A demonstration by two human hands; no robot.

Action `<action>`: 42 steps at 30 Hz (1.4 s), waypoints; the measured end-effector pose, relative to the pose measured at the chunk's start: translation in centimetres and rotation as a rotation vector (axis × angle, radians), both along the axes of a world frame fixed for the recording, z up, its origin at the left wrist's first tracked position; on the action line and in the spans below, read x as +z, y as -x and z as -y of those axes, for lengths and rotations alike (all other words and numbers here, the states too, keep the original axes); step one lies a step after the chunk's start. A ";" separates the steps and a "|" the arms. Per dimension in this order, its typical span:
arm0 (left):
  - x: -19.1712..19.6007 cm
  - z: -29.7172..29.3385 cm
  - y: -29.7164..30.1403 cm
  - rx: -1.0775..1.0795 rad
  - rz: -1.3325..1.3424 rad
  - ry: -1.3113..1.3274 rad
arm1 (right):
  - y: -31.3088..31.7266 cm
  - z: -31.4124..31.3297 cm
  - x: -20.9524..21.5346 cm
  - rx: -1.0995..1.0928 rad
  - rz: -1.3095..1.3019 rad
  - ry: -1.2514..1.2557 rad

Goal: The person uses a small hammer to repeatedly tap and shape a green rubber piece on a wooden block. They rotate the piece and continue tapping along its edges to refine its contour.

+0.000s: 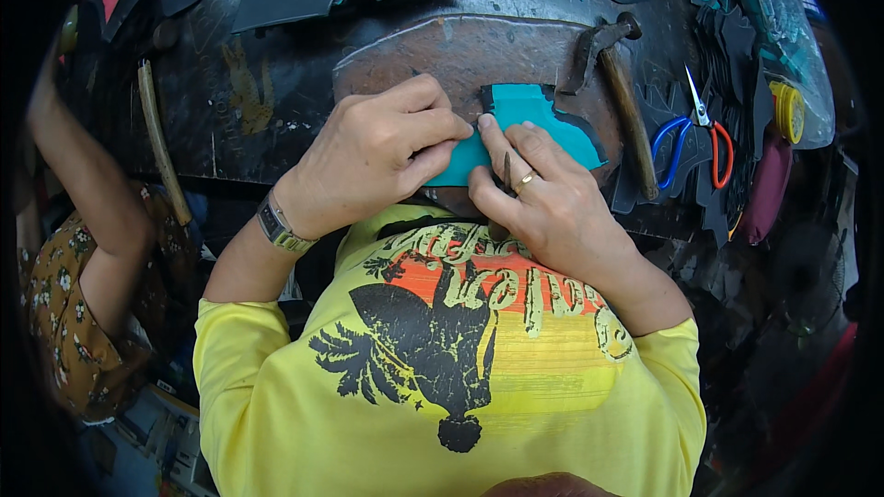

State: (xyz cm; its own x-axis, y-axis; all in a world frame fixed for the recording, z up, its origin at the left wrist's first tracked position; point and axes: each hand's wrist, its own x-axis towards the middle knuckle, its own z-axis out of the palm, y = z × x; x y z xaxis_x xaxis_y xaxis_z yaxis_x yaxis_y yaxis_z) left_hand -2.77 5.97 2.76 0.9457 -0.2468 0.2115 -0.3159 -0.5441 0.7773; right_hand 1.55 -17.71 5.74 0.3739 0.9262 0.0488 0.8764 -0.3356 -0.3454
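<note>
Piece [529, 109] looks part-finished

Teal lies over black on the board [405, 51]; black shows along top and right. Left hand [382, 147] bunches at its edge, grip unclear; right hand [548, 184], close by, clasps a slim tool [506, 168]. Near-edge progress is hidden.

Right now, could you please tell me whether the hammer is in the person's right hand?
No, the hammer lies apart from the right hand, which rests on the teal piece.
</note>
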 end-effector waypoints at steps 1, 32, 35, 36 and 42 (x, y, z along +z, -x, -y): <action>0.0 -0.1 -0.1 -0.021 0.019 -0.015 | 0.0 0.0 0.0 0.000 0.000 0.004; -1.6 0.1 0.4 0.030 0.115 -0.070 | -0.5 1.3 -1.2 0.023 -0.033 -0.081; -1.6 0.1 0.4 0.030 0.108 -0.076 | -0.6 1.3 -1.3 0.046 -0.011 -0.089; -1.6 0.1 0.4 0.031 0.107 -0.082 | -0.6 1.3 -1.3 0.065 0.009 -0.087; -1.6 0.3 0.3 0.040 0.112 -0.079 | 0.1 0.5 -0.4 0.070 0.090 0.024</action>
